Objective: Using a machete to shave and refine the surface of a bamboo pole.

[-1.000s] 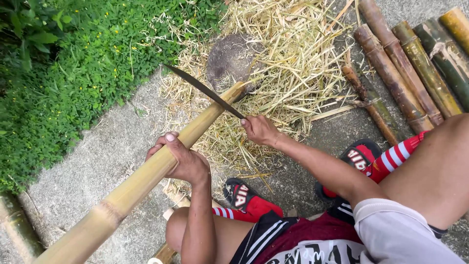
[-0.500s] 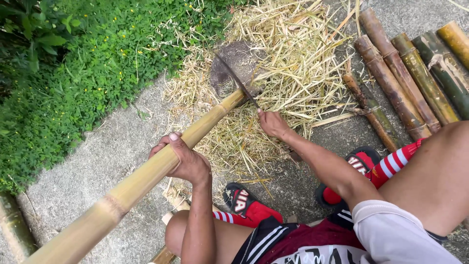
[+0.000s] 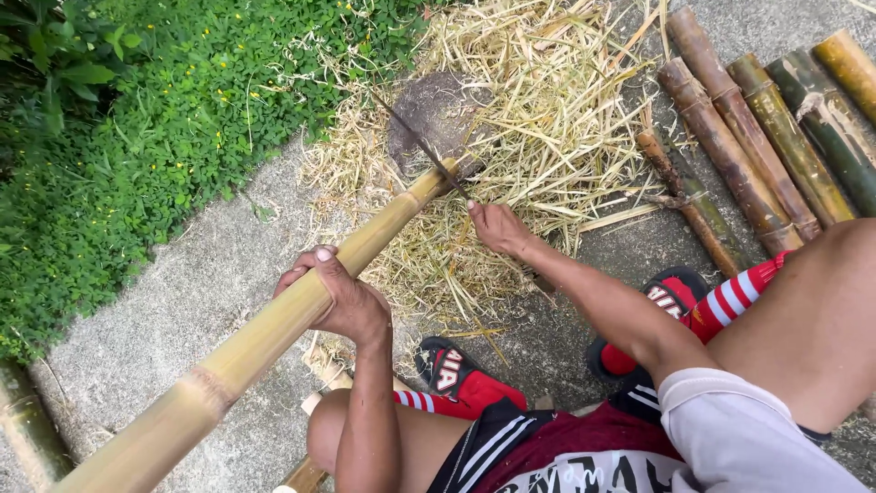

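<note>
A right hand (image 3: 497, 226) grips a dark knife (image 3: 422, 144) set against the far tip of a long yellow bamboo pole (image 3: 274, 329), which the left hand (image 3: 339, 297) clasps mid-length, above scattered straw shavings (image 3: 538, 137) and stacked bamboo lengths (image 3: 757, 137) at far right.

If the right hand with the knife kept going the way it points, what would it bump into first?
The right hand points up-left, so the knife would probably first meet the end of the bamboo pole, then the dark stump; depth is uncertain.
</note>
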